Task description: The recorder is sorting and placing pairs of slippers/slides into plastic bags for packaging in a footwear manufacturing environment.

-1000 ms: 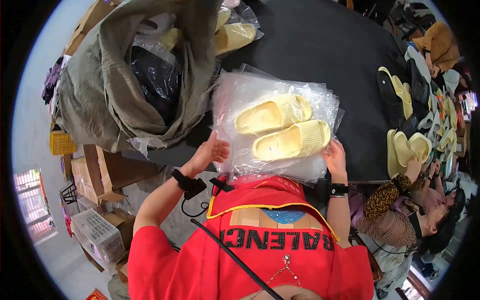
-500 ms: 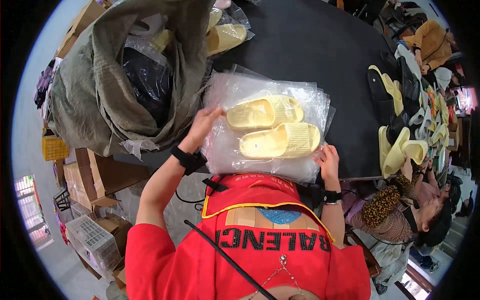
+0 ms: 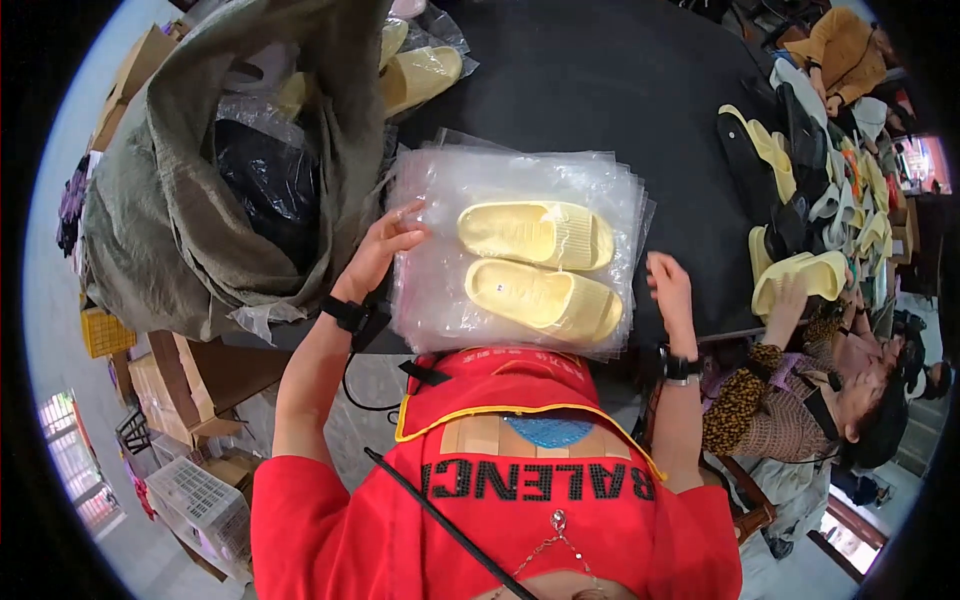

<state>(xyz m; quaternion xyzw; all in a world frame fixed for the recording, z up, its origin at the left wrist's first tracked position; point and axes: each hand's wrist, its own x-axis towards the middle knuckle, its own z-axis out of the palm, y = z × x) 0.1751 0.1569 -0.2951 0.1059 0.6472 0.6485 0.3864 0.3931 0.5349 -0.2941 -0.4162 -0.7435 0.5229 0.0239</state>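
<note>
A pair of pale yellow slide slippers lies side by side on a stack of clear plastic bags. Whether the slippers are inside the top bag I cannot tell. At the stack's left edge is my left hand, thumb and fingers apart, fingertips at the plastic. My right hand is just off the stack's right edge, over the black table. Its fingers are curled in, with nothing visible in them.
A large grey-green woven sack stands open at the left, with bagged slippers inside. More bagged yellow slippers lie behind it. Along the right edge are black, yellow and white slippers. A co-worker's hand is on a yellow slipper there.
My right hand has come off the bags and moved slightly up and right. My left hand's fingers have spread. The slippers have shifted a little on the stack, and the view has moved slightly.
</note>
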